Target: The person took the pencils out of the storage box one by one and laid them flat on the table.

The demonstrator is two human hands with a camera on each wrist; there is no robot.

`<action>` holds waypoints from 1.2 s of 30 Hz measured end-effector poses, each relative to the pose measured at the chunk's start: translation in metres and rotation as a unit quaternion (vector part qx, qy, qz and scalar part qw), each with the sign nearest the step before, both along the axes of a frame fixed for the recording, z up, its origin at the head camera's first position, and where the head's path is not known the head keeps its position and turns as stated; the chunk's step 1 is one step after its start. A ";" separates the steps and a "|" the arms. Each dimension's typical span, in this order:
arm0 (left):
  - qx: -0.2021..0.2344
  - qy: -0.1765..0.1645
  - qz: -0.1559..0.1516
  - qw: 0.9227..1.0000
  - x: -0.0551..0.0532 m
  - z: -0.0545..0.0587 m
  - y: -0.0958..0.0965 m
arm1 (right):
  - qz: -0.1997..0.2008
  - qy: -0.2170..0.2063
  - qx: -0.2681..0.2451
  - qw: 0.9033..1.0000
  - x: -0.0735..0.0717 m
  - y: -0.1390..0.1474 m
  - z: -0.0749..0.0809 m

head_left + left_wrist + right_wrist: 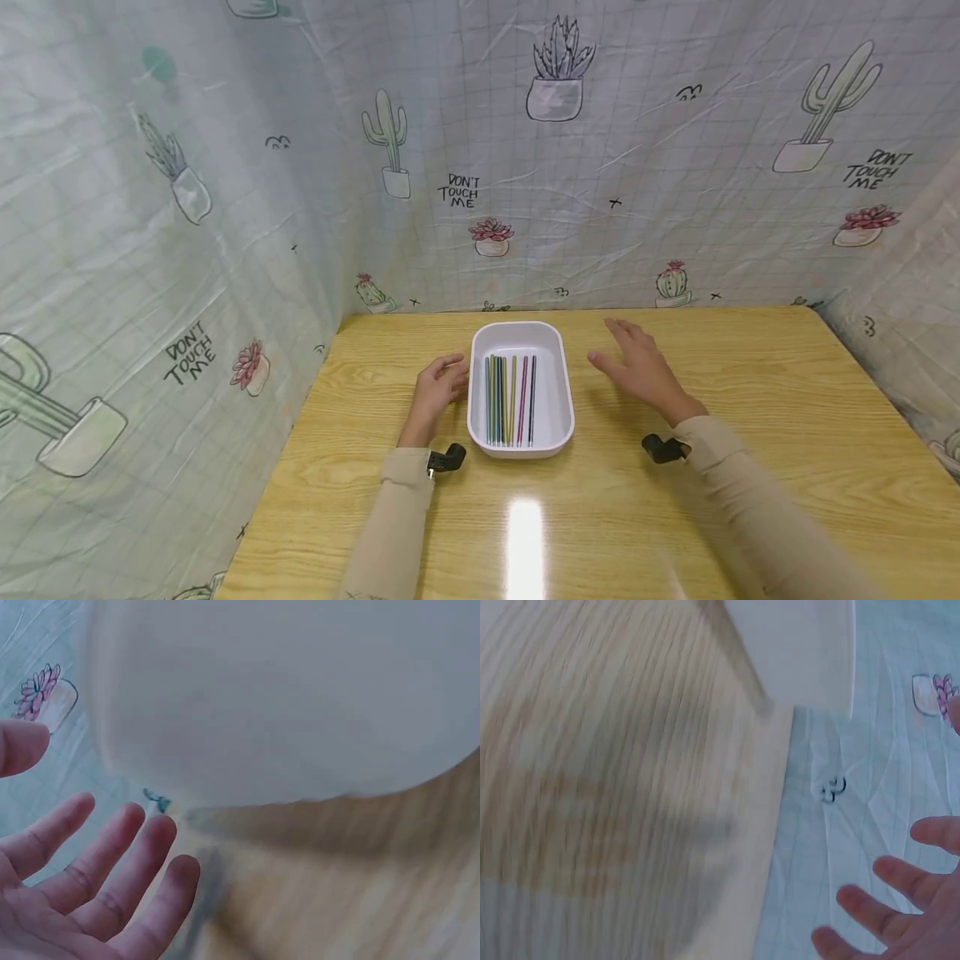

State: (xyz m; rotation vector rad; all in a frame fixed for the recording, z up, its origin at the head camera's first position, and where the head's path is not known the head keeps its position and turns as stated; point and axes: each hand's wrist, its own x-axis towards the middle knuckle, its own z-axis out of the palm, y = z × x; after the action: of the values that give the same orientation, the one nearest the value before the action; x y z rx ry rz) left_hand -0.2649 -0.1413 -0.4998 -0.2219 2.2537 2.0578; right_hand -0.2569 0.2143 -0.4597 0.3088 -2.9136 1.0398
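Note:
A white rectangular tray (558, 392) with rounded corners stands on the wooden table. Inside it several thin coloured sticks (513, 400), in green, dark, yellow and red tones, lie side by side toward its left half. My left hand (438, 390) is just left of the tray, its fingers spread and relaxed beside the wall. In the left wrist view that hand (105, 892) holds nothing, and the tray's outer side (285, 697) fills the top. To the right of the tray my right hand (637, 367) hovers with fingers extended, apart from it; the right wrist view shows its fingers (907, 885) spread.
The wooden table (750, 400) reaches back to a hanging cloth (480, 125) printed with cacti and lettering, which also runs along the left and right sides. A small black camera mount (447, 458) sits on the left wrist, and another mount (663, 449) on the right.

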 end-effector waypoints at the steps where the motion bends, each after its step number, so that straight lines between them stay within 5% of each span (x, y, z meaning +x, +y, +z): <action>1: 0.011 -0.002 0.003 1.000 0.001 -0.003 0.001 | 0.002 -0.002 -0.013 1.000 0.000 -0.003 -0.001; 11: 0.066 0.000 0.008 0.998 0.008 -0.013 0.008 | 0.031 -0.029 -0.148 0.988 0.003 -0.032 0.001; 36: 0.084 0.026 0.011 0.996 0.013 -0.027 0.013 | 0.029 -0.104 -0.213 0.971 -0.013 -0.084 0.009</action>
State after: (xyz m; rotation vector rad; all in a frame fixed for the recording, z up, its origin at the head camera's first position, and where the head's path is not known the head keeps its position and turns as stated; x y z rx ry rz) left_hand -0.2521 -0.1283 -0.5270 -0.1846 2.0995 2.2739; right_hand -0.2704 0.1305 -0.4510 0.2817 -2.7553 1.7625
